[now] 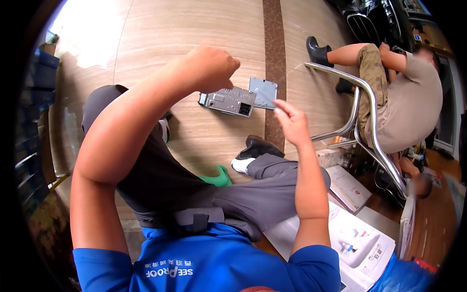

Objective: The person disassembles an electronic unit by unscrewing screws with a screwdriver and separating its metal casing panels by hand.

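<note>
A grey metal box like a car stereo unit, with a dark connector socket at one corner, lies on the tiled floor. Beside it is a flat metal cover plate, touching or nearly touching its end. My left hand is closed in a fist just above the box, fingertips turned down; whatever it grips is hidden. To the right, my right hand is near the plate, thumb and forefinger drawn together. Anything between those fingertips is too small to make out.
A green plastic piece shows between my legs. At the right, another person sits bent over by a chrome tube frame. A printed box and a booklet lie by my right arm. Blue bins line the left.
</note>
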{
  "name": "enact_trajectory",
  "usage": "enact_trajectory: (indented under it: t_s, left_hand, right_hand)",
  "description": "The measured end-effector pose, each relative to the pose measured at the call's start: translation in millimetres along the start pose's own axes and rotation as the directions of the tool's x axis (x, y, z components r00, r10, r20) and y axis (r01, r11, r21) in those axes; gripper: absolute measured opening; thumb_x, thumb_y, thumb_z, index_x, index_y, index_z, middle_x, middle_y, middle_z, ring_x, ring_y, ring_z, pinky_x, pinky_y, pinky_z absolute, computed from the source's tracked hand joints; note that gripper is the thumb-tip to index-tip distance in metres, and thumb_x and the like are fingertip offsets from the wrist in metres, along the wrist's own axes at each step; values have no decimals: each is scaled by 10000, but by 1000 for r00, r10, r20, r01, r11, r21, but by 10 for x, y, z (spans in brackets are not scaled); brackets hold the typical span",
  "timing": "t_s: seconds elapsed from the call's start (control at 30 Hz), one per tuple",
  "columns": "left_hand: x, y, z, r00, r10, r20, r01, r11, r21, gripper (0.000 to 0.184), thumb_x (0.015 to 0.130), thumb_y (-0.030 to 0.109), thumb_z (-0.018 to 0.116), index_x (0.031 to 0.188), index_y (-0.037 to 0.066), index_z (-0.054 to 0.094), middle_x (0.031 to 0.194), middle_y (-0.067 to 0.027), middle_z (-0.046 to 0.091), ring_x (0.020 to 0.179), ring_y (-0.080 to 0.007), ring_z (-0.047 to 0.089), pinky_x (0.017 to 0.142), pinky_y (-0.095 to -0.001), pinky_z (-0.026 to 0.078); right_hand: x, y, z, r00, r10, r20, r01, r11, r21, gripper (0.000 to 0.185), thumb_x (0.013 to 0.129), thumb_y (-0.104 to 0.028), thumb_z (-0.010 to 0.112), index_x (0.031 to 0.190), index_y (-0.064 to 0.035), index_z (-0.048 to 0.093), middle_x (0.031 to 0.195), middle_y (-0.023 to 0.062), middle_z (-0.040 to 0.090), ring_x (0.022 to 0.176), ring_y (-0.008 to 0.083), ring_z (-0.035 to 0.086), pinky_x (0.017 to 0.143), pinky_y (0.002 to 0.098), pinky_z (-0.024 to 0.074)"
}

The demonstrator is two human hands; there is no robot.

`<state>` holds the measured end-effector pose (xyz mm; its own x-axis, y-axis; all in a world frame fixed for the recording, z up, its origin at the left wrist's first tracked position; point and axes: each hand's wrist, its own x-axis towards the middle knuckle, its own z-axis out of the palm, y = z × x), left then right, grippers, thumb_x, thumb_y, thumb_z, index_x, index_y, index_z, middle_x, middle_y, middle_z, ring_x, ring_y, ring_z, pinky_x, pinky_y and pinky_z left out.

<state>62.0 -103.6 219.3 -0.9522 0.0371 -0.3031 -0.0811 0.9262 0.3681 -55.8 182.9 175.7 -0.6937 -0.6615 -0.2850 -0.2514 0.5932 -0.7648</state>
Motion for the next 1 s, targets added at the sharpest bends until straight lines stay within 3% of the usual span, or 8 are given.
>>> enact_trajectory:
  t_s: [0.07,0.17,0.43,0.53,0.63,0.7,0.8,1.0]
  left_hand:
    - [-8,-15,118,1000,-2,16,2,1000,9,450,846,307,729,1175,29,600,1025,-171,682,994,-345,653,856,-440,521]
    - [-28,-111,326,997,-29,68,28,1000,9,459,835,296,737,1188,36,600,1045,-167,679,989,-348,654,850,-442,521]
    - [-46,-86,817,977,6,214,-29,994,106,418,802,324,759,1098,62,624,981,-149,675,939,-326,676,786,-436,540]
    - [21,-102,1143,960,90,264,-123,986,112,416,795,362,757,1053,62,633,957,-143,674,887,-333,686,745,-431,551]
    - [77,-98,1443,916,82,393,-132,986,102,455,798,376,753,1102,60,631,1191,-167,625,975,-339,668,785,-439,553]
    - [80,-111,1594,878,89,471,-165,979,122,519,801,376,752,1187,59,613,1468,-173,430,1139,-346,598,866,-449,542]
    - [145,-107,1624,812,66,580,-157,982,109,576,808,378,747,1258,59,582,1593,-152,240,1260,-348,506,940,-454,518]
    - [220,-155,1570,788,51,614,-132,987,87,591,826,383,738,1279,47,563,1598,-150,232,1279,-363,491,963,-455,508]
  right_hand:
    - [2,428,233,981,-191,-21,183,964,-193,289,922,-185,620,1168,-42,672,941,138,739,858,228,715,778,340,546]
    - [-37,532,519,995,-93,34,99,906,-411,239,927,-219,580,1098,-88,683,956,231,685,911,406,657,794,466,533]
    - [72,795,631,995,-63,77,79,968,-239,227,916,-206,598,1061,-48,673,931,230,686,916,397,663,806,462,526]
    - [151,887,701,985,-162,60,172,953,-249,263,904,-168,622,1126,-31,658,951,205,697,926,351,684,799,406,529]
    - [180,853,761,985,-110,137,132,978,-163,248,893,-166,631,1089,-15,643,945,205,696,925,376,675,803,426,526]
    - [189,835,786,989,-70,127,90,983,-162,232,893,-166,631,1069,-16,637,938,210,694,917,378,675,794,428,525]
    - [209,830,792,992,-34,124,53,987,-152,212,893,-167,631,1039,-14,625,919,217,690,897,379,677,773,431,523]
    - [227,814,785,991,-107,80,116,987,-110,195,893,-168,616,1006,-9,608,856,249,671,854,420,660,742,481,519]
